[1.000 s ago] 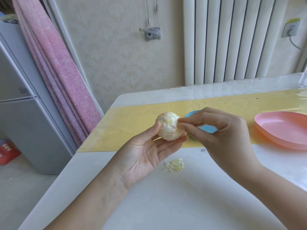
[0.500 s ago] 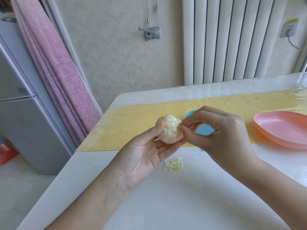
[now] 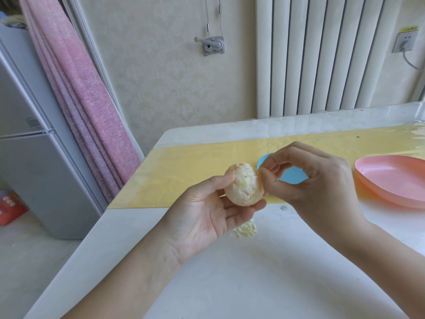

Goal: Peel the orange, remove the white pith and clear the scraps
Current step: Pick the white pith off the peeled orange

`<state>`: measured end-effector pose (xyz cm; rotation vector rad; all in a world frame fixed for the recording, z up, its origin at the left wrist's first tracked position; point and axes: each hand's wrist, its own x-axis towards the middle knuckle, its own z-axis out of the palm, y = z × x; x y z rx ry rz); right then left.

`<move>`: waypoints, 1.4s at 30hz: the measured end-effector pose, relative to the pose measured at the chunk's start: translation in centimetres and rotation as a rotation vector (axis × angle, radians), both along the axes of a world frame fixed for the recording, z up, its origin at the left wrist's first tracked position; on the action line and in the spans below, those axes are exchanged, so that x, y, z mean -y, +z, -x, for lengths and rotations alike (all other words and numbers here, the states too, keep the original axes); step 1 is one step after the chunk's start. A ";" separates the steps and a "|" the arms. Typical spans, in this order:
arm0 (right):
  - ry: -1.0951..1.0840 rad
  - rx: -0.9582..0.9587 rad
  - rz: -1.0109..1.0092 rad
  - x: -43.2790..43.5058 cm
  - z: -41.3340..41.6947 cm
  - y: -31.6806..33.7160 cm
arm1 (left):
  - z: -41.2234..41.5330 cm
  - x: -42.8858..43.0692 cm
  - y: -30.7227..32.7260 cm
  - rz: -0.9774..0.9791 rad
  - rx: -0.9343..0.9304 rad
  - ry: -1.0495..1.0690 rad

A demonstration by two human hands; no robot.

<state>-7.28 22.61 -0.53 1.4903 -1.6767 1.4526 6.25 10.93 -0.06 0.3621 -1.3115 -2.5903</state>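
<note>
- A small yellow label [image 3: 410, 29] sits above the wall socket [image 3: 406, 42] at the upper right of the frame; its writing is too small to read.
- A pale sticker on the grey fridge [image 3: 34, 169] at the left edge and white marks on a red box [image 3: 10, 207] at the lower left are also unreadable.
- The orange [image 3: 243, 184] is at the centre of the frame, held above the near edge of the yellow mat [image 3: 184, 176]. Its peel is off and it is mostly coated in white pith, with orange flesh showing at its top and right side.
- The left hand [image 3: 207, 217] reaches up from the lower left, palm up. It grips the orange, with the thumb pressed to the fruit's upper left and the curled fingers cupping it from beneath.
- The right hand [image 3: 305, 180] comes in from the lower right, knuckles up and fingers bent. Its thumb and forefinger tips pinch at the orange's upper right edge; whether a strand of pith lies between them cannot be told.
- A small heap of pith scraps [image 3: 245, 229] lies on the white table [image 3: 253, 284] just below the left fingers.
- A blue dish [image 3: 292, 176] shows behind the right hand, partly hidden by it.
- A pink plate [image 3: 391, 180] rests at the right edge, well apart from the orange.
- A pink curtain [image 3: 80, 100] hangs at the upper left and a white radiator [image 3: 333, 54] stands at the upper right.
</note>
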 end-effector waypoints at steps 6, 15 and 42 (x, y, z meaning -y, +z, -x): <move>0.006 0.096 -0.054 0.0 0.4 -0.1 | -0.3 0.7 0.1 -0.033 -0.036 -0.103; 0.096 0.059 -0.441 1.0 0.0 -1.8 | -0.3 2.1 0.6 -0.174 -0.041 0.298; 0.105 0.070 -0.336 0.6 -0.9 -1.5 | 0.1 1.8 -0.5 0.044 0.024 0.298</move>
